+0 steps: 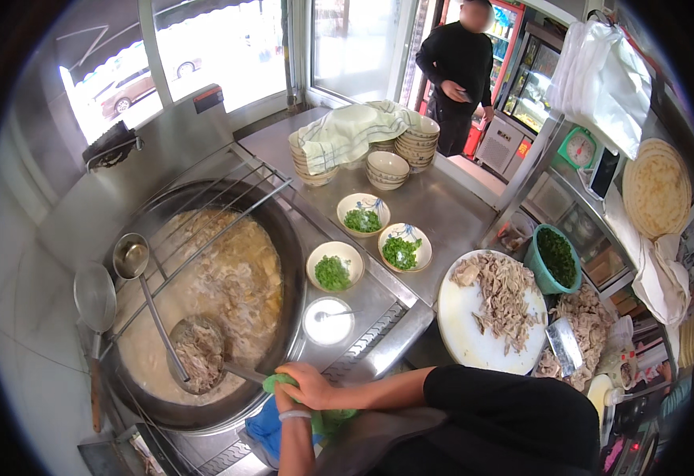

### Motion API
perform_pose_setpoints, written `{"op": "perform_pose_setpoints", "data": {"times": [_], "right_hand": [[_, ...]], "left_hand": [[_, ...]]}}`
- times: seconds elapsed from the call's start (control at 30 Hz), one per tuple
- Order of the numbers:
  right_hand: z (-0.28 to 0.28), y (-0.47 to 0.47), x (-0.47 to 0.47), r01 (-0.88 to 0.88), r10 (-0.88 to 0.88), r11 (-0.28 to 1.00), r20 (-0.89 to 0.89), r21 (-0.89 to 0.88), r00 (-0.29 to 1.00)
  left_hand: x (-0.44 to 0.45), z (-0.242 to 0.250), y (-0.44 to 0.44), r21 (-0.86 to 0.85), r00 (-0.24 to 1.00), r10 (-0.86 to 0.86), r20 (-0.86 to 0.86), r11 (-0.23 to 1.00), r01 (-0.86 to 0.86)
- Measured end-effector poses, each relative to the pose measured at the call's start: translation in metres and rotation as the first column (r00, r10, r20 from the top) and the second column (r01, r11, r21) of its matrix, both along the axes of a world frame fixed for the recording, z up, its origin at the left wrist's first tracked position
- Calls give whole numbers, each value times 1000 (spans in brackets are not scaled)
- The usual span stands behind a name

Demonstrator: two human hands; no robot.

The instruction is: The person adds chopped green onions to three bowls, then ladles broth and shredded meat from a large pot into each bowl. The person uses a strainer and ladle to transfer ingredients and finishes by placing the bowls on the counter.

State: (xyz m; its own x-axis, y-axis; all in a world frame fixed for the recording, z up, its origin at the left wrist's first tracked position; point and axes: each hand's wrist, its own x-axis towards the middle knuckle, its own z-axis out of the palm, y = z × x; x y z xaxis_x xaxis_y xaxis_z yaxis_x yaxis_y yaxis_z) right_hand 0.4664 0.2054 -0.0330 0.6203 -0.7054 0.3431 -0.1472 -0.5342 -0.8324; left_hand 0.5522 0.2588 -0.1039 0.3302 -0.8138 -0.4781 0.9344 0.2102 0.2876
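Note:
Both my hands grip the handle of a large strainer ladle (175, 382), with a green cloth (275, 382) between palm and metal. My right hand (313, 385) lies over my left hand (285, 400), which it partly hides; a pale bangle (294, 415) rings my left wrist. Sliced cooked meat (198, 357) fills the ladle's bowl, which rests in the cloudy broth (234, 256) of a wide dark wok (290, 238). Across the wok lies a metal rack (204, 256), and a small ladle (131, 256) leans on it.
Three bowls of chopped greens (332, 271) stand right of the wok, near a dish of white powder (328, 321). Farther right are a round cutting board (460, 309) with meat, a cleaver (564, 345) and a green tub (540, 262). Stacked bowls (387, 169) and a person (460, 71) are beyond.

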Motion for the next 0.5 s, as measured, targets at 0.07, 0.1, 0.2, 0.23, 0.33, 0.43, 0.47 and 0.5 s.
{"op": "perform_pose_setpoints", "data": {"times": [0.07, 0.1, 0.2, 0.23, 0.33, 0.43, 0.47, 0.5], "right_hand": [[-2, 0, 3, 22, -20, 996, -21, 87, 1000], [-2, 1, 5, 50, -42, 987, -52, 153, 998], [-6, -6, 9, -67, 162, 858, -145, 509, 976], [-9, -16, 6, -147, 315, 775, -174, 614, 933], [-19, -28, 4, -305, 478, 453, 60, 838, 876], [-24, -32, 11, -147, 478, 632, -233, 761, 847], [-22, -33, 13, -102, 482, 730, -402, 676, 778], [-19, -32, 10, -121, 481, 780, -466, 613, 742]], "left_hand": [[-10, -2, -1, 10, 998, 53, 42, 999, -53], [-16, -3, -2, 21, 995, 77, 64, 997, -79], [-24, -7, 1, -80, 996, 73, 54, 994, -68], [-21, -8, 8, -116, 998, 57, -9, 992, -58], [-25, -9, 10, 325, 965, 33, 261, 938, -120], [-32, -2, 5, 433, 956, 158, 249, 864, -256], [-32, 2, 3, 460, 952, 158, 262, 847, -267], [-31, 6, 2, 538, 949, 121, 292, 799, -268]]}}
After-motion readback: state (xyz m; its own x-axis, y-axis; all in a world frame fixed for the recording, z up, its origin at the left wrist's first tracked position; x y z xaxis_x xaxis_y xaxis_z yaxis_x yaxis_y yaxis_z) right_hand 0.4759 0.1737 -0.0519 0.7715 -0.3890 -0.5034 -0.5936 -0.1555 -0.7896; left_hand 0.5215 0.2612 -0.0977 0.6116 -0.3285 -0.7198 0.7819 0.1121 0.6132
